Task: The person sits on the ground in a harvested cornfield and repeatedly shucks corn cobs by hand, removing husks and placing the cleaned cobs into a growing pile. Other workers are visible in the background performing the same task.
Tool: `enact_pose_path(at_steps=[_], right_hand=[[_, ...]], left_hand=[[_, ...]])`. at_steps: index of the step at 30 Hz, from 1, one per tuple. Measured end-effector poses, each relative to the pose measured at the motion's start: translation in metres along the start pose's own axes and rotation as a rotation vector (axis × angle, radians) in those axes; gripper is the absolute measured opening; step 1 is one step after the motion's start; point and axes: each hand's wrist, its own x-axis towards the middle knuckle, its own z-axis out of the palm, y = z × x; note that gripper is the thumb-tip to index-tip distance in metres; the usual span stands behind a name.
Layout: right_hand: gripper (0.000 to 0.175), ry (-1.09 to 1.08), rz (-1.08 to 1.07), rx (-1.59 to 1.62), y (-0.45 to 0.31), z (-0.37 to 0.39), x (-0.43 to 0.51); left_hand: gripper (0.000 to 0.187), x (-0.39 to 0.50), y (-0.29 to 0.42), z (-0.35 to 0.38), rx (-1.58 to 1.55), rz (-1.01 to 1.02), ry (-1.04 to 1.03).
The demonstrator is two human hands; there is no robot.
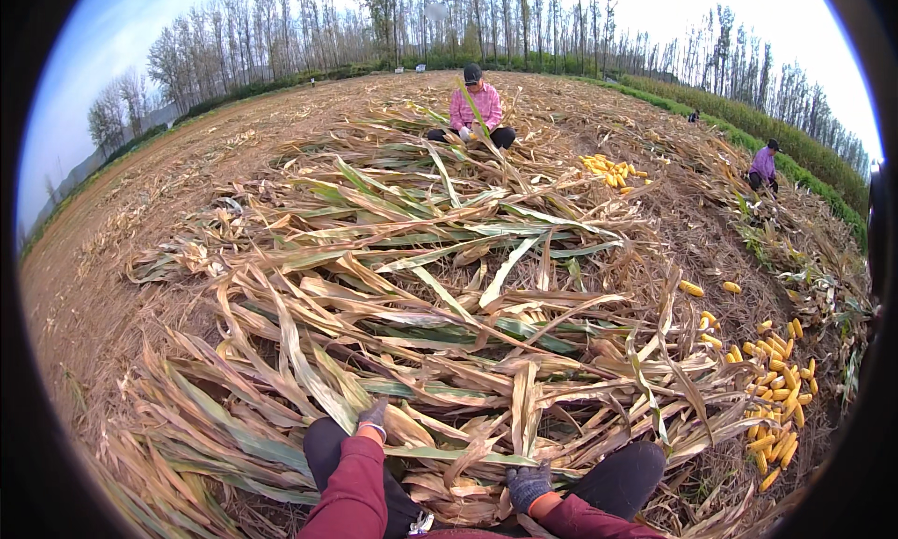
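Note:
My left hand (pixel 373 418), in a grey knit glove, is at the near edge of a wide heap of cut corn stalks (pixel 421 356), beside my left knee; its fingers are partly hidden among the dry leaves. My right hand (pixel 530 488), in a grey glove with an orange cuff, lies low against the stalks near my right knee, by a long green-brown leaf (pixel 456 456). The fingertips of both hands are hard to make out, so their grip is unclear. Dry husks (pixel 449 500) lie between my legs.
Husked yellow corn cobs (pixel 779 398) are piled at the right. A second cob pile (pixel 616 170) lies farther off, near a person in a pink shirt (pixel 476 111) seated behind the stalks. Another person in purple (pixel 763 163) is at the far right. Stubble covers the ground.

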Motion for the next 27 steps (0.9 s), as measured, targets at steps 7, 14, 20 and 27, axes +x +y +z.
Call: enact_pose_path(at_steps=[7, 14, 20, 27], right_hand=[[0.042, -0.179, -0.027, 0.042, 0.002, -0.017, 0.000], [0.047, -0.144, -0.016, 0.056, 0.001, -0.020, -0.008], [0.042, -0.205, -0.026, 0.208, -0.004, -0.075, -0.020], [0.036, 0.443, -0.131, 0.672, -0.007, -0.148, 0.068]], left_hand=[[0.070, 0.014, -0.014, 0.000, 0.172, 0.021, -0.001], [0.016, 0.081, -0.057, -0.018, 1.261, 0.722, 0.014], [0.017, 0.029, -0.053, -0.013, 1.191, 0.970, 0.228], [0.021, -0.070, -0.084, 0.004, 0.458, 0.868, -0.133]])
